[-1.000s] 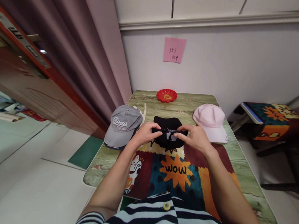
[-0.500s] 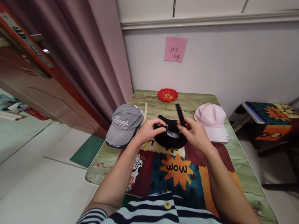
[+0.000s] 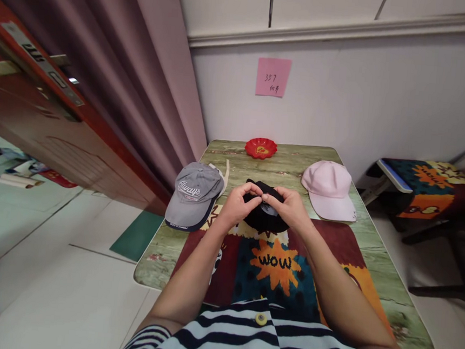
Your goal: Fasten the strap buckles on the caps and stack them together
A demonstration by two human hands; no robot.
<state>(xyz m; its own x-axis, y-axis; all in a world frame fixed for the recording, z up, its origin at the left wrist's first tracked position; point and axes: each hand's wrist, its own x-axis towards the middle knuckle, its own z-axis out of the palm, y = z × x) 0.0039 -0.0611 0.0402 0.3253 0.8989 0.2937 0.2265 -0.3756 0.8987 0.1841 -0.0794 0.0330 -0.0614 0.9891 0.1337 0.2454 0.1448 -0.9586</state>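
A black cap [image 3: 268, 223] lies between my hands on the table, its opening turned toward me and a light label showing inside. My left hand [image 3: 241, 204] pinches the cap's edge from the left, thumb against fingers. From the other side, my right hand [image 3: 289, 205] is closed on the cap too, its thumb tip almost touching the left one. Whatever is pinched between the fingertips is mostly hidden, and the black strap is hard to pick out. A grey cap [image 3: 195, 193] with "Always" on it sits to the left, and a pink cap [image 3: 329, 187] to the right.
A red scalloped dish [image 3: 261, 148] stands at the back of the wood-patterned table [image 3: 401, 298]. A patterned cloth [image 3: 276, 262] covers its front middle. At the left is an open door [image 3: 58, 121] beside a curtain [image 3: 160, 70]. A pink note [image 3: 273, 77] hangs on the wall.
My right hand has moved left and inward to meet my left hand at the black cap. The strap that stood up from my right fingers no longer shows upright.
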